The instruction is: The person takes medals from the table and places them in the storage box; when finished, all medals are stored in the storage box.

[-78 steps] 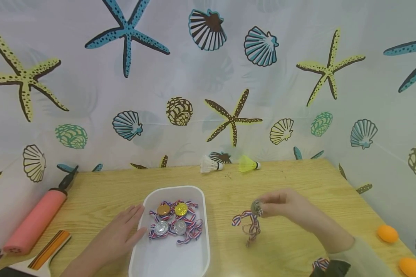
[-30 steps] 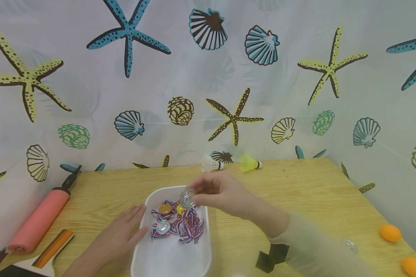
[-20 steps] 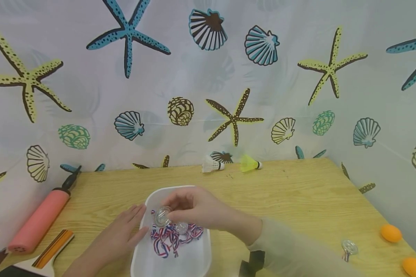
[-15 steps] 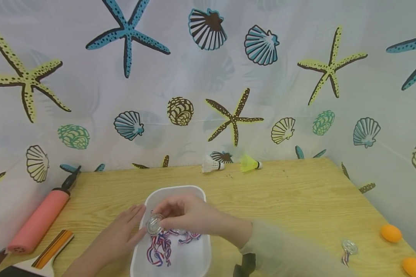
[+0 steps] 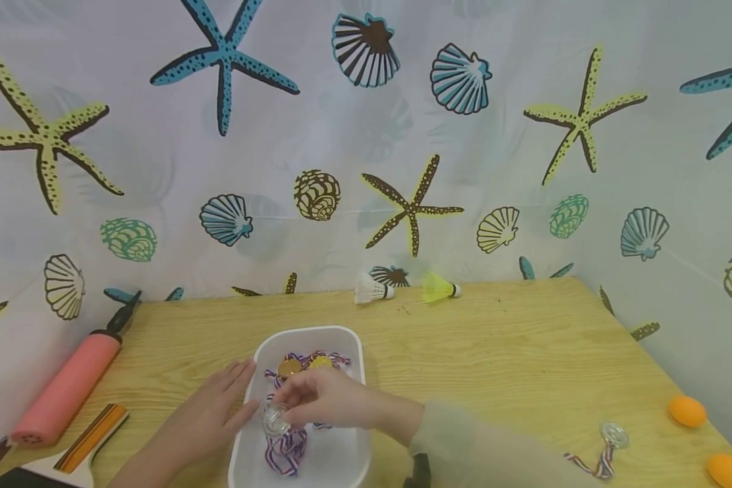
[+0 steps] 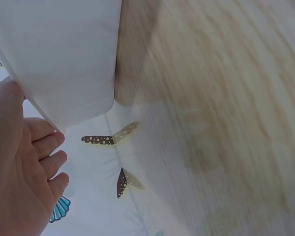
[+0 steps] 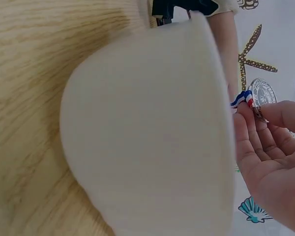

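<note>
My right hand (image 5: 326, 400) pinches a silver medal (image 5: 276, 420) over the left part of a white plastic tray (image 5: 356, 379). From the medal hangs a red, white and blue striped ribbon (image 5: 288, 455). In the right wrist view thumb and fingers hold the medal (image 7: 262, 96) by its edge, above the tray's wall (image 7: 152, 132). A bronze medal (image 5: 289, 368) and a gold medal (image 5: 320, 362) lie at the tray's far end; my right hand covers other medals there. My left hand (image 5: 204, 413) rests against the left rim, fingers extended, its fingertips touching the tray (image 6: 64, 64).
Another silver medal (image 5: 613, 435) with its ribbon lies on the table at right, near two orange balls (image 5: 686, 411). White (image 5: 372, 290) and yellow (image 5: 439, 288) shuttlecocks lie at the back. A pink hand pump (image 5: 67, 390) and an orange-striped paddle (image 5: 91, 440) lie at left.
My right hand has carried the silver medal from the table at right into the space over the tray, then leftward and lower. The left hand has stayed at the rim.
</note>
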The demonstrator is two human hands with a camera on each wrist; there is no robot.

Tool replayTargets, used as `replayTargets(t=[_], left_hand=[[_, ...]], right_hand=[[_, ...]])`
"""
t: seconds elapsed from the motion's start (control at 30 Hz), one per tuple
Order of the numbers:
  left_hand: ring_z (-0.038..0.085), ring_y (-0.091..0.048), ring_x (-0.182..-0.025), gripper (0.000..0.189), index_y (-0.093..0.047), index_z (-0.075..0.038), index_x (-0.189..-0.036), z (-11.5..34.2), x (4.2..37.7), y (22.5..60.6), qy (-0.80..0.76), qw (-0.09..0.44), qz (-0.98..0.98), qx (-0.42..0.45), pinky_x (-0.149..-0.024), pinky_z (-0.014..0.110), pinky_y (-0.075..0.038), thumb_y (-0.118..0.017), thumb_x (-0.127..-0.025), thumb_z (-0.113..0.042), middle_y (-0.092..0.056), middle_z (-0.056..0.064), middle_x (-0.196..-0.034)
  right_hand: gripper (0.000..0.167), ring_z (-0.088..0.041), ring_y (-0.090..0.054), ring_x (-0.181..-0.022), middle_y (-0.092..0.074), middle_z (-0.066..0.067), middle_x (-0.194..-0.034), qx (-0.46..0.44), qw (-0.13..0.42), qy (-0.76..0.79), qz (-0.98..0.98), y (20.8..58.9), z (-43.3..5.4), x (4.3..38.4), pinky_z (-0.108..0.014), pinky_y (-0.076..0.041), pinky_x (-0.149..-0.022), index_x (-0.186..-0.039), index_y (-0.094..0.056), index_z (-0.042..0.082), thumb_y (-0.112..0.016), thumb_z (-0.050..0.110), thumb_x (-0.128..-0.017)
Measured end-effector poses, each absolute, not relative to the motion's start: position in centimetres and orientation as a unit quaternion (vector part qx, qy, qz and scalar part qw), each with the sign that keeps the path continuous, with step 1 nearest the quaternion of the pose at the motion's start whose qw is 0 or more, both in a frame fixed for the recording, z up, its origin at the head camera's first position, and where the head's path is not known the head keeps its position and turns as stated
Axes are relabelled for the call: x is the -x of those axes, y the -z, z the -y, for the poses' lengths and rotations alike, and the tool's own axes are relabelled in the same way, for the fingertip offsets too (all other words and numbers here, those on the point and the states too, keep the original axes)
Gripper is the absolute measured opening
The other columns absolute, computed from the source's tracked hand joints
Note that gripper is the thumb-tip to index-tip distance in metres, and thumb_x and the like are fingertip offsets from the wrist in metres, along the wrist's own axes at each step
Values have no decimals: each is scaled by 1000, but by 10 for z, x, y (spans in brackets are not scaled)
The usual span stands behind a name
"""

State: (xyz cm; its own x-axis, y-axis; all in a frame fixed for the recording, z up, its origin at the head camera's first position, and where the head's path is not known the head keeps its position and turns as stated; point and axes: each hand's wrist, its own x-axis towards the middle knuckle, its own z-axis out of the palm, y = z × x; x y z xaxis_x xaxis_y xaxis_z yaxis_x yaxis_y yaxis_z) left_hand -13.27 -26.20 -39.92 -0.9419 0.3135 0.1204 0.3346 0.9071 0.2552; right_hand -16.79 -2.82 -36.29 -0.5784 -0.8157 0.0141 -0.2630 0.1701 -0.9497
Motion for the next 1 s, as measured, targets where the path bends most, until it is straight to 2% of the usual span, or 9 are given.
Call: replayTargets(t=[0.13,0.47,0.6,0.83,1.0], left_hand=[[42,-30,-128,64,-37,4,-138,261,132,399,138,39,976,163,-101,57,-26,-45,-95,-44,-35,23,-140],[43,-29,-128,66,-37,3,-138,261,133,398,133,25,979,151,-100,58,-26,-45,-94,-45,-35,23,-140],[43,-31,-127,63,-38,4,-137,261,132,399,132,39,978,158,-101,57,-26,-48,-94,-41,-36,23,-140],[43,-30,-128,64,-38,4,-137,261,132,400,134,40,977,160,-101,56,-26,-47,-94,-42,-36,23,-140],[43,-30,-127,63,-37,4,-138,261,132,400,135,42,977,160,-101,56,-26,-47,-95,-41,-36,23,-140]], right_hand=[[19,-2,-57,-69,-62,8,-80,354,263,485,-755,373,31,172,-21,-51,-62,-101,-65,5,-66,2,-82],[20,2,-52,-76,-60,13,-87,409,178,330,-832,392,40,179,-13,-43,-69,-95,-70,12,-71,5,-76],[19,2,-53,-78,-62,11,-85,423,173,299,-837,395,42,176,-12,-42,-73,-93,-71,10,-70,3,-75],[13,3,-49,-65,-60,12,-72,436,160,237,-853,398,46,171,-9,-40,-64,-84,-71,11,-70,3,-74],[7,2,-48,-57,-57,11,-65,426,174,238,-855,401,51,169,-9,-41,-55,-80,-69,10,-70,4,-77]])
